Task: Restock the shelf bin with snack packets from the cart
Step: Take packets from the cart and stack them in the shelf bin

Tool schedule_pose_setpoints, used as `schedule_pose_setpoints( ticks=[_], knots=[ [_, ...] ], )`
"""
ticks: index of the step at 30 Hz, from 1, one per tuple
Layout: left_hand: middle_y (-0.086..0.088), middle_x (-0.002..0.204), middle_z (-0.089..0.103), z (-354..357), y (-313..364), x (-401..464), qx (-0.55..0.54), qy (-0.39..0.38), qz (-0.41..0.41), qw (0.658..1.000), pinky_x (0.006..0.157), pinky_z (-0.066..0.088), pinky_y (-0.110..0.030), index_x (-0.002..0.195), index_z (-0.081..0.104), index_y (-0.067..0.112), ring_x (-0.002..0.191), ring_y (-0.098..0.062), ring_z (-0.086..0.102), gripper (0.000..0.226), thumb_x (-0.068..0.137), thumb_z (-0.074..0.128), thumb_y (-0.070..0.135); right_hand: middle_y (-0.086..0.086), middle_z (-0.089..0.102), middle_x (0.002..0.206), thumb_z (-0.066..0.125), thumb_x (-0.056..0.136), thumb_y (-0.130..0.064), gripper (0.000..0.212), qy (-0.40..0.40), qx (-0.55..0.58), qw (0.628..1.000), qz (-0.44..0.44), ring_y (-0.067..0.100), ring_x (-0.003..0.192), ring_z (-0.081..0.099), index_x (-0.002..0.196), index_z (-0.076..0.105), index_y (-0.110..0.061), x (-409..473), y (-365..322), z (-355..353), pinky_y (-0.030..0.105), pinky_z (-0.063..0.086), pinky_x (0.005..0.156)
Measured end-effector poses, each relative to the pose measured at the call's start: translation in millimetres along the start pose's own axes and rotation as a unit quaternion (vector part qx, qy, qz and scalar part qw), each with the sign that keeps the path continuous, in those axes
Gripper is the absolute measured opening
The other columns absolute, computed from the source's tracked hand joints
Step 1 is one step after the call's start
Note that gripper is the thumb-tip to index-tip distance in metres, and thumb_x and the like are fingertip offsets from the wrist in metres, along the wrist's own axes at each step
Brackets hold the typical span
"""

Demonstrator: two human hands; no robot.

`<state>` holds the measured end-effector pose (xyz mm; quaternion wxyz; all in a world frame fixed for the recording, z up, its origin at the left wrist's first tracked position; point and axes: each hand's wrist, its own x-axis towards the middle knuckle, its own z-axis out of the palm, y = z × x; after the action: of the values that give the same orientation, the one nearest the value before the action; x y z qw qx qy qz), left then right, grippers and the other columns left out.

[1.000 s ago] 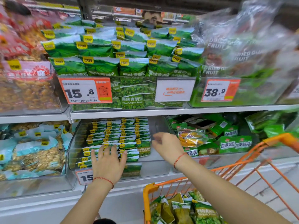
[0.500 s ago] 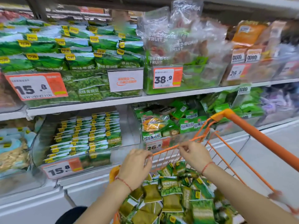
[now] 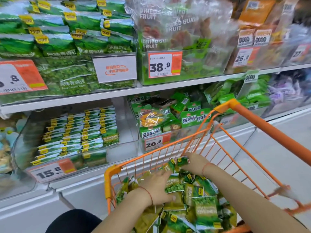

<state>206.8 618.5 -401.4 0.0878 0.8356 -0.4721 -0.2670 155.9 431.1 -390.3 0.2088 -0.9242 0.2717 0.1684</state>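
Note:
The orange wire cart (image 3: 260,122) stands at the lower right, piled with green snack packets (image 3: 204,209). Both my hands are inside it. My left hand (image 3: 157,188) lies spread on top of the pile, fingers fairly straight. My right hand (image 3: 195,163) is at the far side of the pile and grips a few small green packets (image 3: 178,163) by their tops. The clear shelf bin (image 3: 123,148) with the 15.8 tag sits on the lower shelf to the left. It holds rows of the same green packets (image 3: 84,132), with an open gap at its right end.
Above the bin, a shelf carries larger green pea bags (image 3: 70,44) and dried guava fruit bags (image 3: 176,31). A neighbouring bin (image 3: 156,143) tagged 26.8 with mixed green packs stands right behind the cart's front rim. Pale floor lies to the right of the cart.
My hands left the shelf bin, dropped into the cart, and now reach deeper. The right hand has taken hold of a few packets. The view swung right and down.

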Motion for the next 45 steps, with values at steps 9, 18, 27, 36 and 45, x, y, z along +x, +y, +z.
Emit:
schedule_pose_setpoints(
  ticks=[9,18,27,36,45],
  knots=[
    [-0.002,0.147,0.036,10,-8,5,0.05,0.012,-0.001,0.999,0.106,0.036,-0.038,0.141,0.031,0.025,0.132,-0.024,0.036,0.062,0.087,0.06,0.016,0.002,0.052,0.093,0.067,0.085,-0.023,0.024,0.046,-0.095,0.993,-0.053,0.021,0.082,0.051,0.09,0.043,-0.021,-3,-2,13,0.031,0.043,0.067],
    [-0.009,0.119,0.062,1,-9,2,-0.111,0.124,-0.034,0.986,0.083,0.048,-0.032,0.141,0.037,0.02,0.105,-0.026,0.059,0.044,0.098,0.044,0.03,-0.004,0.059,0.087,0.059,0.091,-0.019,0.008,0.13,0.12,0.98,-0.089,0.019,0.084,0.059,0.088,0.054,-0.025,-13,0,-8,0.028,0.045,0.07],
    [-0.014,0.086,0.051,-28,-11,0,-0.494,0.109,-0.064,0.86,0.054,0.044,-0.025,0.116,0.043,0.028,0.051,-0.011,0.048,0.04,0.085,0.069,0.02,0.004,0.06,0.079,0.055,0.094,-0.01,0.011,0.072,0.504,0.861,0.013,0.007,0.061,0.058,0.084,0.06,-0.012,-38,-8,-21,0.019,0.048,0.051],
    [0.005,0.084,0.066,-30,-10,-9,-0.532,0.268,0.05,0.802,0.076,0.052,-0.027,0.085,0.068,0.018,0.081,-0.013,0.062,0.011,0.078,0.075,0.013,0.001,0.044,0.071,0.051,0.097,-0.016,0.006,-0.006,0.524,0.848,0.079,0.011,0.043,0.051,0.099,0.052,-0.01,-54,-13,-18,0.024,0.049,0.042],
    [0.014,0.139,0.042,-19,-3,-13,-0.434,0.264,0.094,0.856,0.1,0.041,-0.015,0.086,0.076,0.027,0.126,0.011,0.037,0.061,0.075,0.047,-0.027,-0.002,0.039,0.078,0.056,0.093,-0.034,0.043,-0.057,0.575,0.814,0.053,0.01,0.057,0.034,0.13,0.047,-0.013,-61,-16,-12,0.016,0.038,0.037]
  ],
)
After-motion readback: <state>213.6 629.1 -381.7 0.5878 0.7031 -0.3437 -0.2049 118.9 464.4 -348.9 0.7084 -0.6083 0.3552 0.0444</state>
